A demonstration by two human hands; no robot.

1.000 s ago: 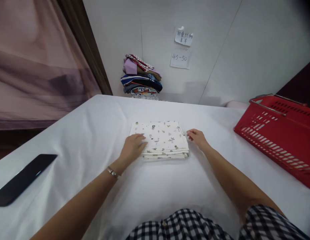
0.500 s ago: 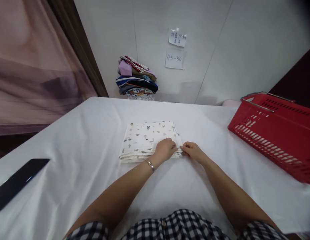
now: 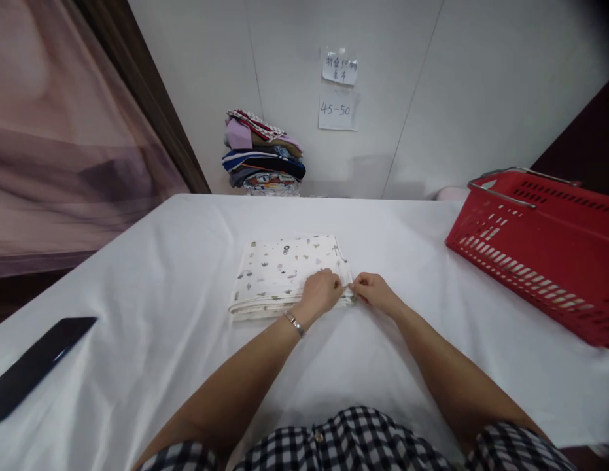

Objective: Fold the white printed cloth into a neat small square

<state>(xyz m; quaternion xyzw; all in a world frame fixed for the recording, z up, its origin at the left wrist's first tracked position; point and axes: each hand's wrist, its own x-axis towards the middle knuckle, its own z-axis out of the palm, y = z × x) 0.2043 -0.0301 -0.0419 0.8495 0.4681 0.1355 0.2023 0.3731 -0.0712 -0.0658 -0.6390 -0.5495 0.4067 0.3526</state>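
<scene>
A folded white cloth (image 3: 269, 265) with small printed figures lies flat on the white-covered table, its stacked layers showing along the near edge. My left hand (image 3: 322, 290) rests on its near right part, fingers closed on the fabric close to the corner. Just right of it, my right hand (image 3: 377, 292) pinches the cloth's near right corner between thumb and fingers. The two hands are almost touching. A silver bracelet (image 3: 294, 323) circles my left wrist.
A red plastic basket (image 3: 539, 255) with metal handles stands at the right. A black flat device (image 3: 34, 366) lies at the left edge. Beyond the table, a pile of folded fabrics (image 3: 265, 154) sits by the wall, near two paper notes (image 3: 337, 111). Pink curtain (image 3: 63, 131) hangs at left.
The view has shifted slightly. Both hands stay at the cloth's near right corner, with the left fingers now curled closer together on the fabric.
</scene>
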